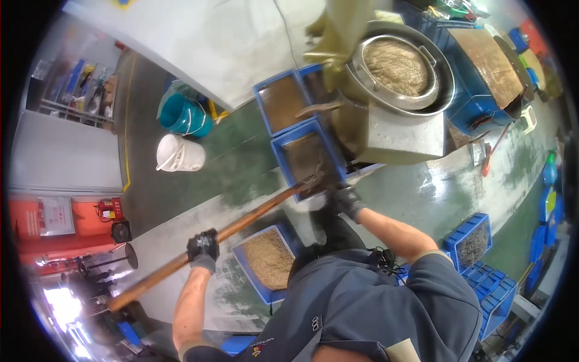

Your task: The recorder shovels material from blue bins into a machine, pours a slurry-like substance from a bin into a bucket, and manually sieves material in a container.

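Observation:
My left hand (203,246), in a black glove, is closed round the wooden shaft of a long-handled tool (247,224). The shaft slants from the lower left up to a blue bin (278,158); the tool's dark end lies over this bin and its kind is unclear. Also black-gloved, my right hand (346,202) is at the bin's near right corner, beside the tool's end. Its fingers are dark and partly hidden, so their grip does not show. Brownish material covers the bin's floor. A second blue bin (256,96) adjoins it on the far side.
A machine with a round metal pan (446,90) of fibrous brown material stands at the far right. Near my legs sits a blue crate (248,274) of tan granules. White (184,154) and teal (181,114) buckets stand left. More blue crates (491,289) are at right.

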{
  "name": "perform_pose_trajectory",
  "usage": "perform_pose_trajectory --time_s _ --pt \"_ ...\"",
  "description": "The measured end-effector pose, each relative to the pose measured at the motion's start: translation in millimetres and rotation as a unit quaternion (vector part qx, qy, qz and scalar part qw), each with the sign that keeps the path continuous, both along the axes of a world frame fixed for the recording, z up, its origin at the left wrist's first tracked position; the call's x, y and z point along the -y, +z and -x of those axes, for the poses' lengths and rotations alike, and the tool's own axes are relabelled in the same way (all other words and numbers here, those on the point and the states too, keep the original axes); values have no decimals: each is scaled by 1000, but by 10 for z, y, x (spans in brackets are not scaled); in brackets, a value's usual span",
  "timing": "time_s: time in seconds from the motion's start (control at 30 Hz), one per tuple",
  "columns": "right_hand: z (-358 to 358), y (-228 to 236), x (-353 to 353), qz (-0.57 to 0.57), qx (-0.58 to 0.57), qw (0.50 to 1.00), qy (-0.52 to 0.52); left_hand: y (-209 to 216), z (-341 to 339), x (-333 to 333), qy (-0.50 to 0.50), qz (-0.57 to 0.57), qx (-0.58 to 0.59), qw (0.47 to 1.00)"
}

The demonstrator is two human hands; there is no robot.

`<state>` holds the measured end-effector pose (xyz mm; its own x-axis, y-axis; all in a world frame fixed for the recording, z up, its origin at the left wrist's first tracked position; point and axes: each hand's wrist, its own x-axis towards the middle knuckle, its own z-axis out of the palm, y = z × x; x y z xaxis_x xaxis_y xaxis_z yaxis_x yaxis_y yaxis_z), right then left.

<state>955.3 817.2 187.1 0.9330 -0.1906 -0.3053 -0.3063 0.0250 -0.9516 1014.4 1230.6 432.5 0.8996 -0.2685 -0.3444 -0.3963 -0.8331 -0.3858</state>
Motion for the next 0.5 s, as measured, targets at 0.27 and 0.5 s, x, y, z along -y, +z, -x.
perform_pose_trajectory --time_s 0.27,0.5 --pt "-92 227 1192 -30 96 976 -191 484 -1695 794 -227 -9 50 973" --pt "821 583 1343 -191 -194 906 -323 1731 -2976 1743 -328 -137 30 934"
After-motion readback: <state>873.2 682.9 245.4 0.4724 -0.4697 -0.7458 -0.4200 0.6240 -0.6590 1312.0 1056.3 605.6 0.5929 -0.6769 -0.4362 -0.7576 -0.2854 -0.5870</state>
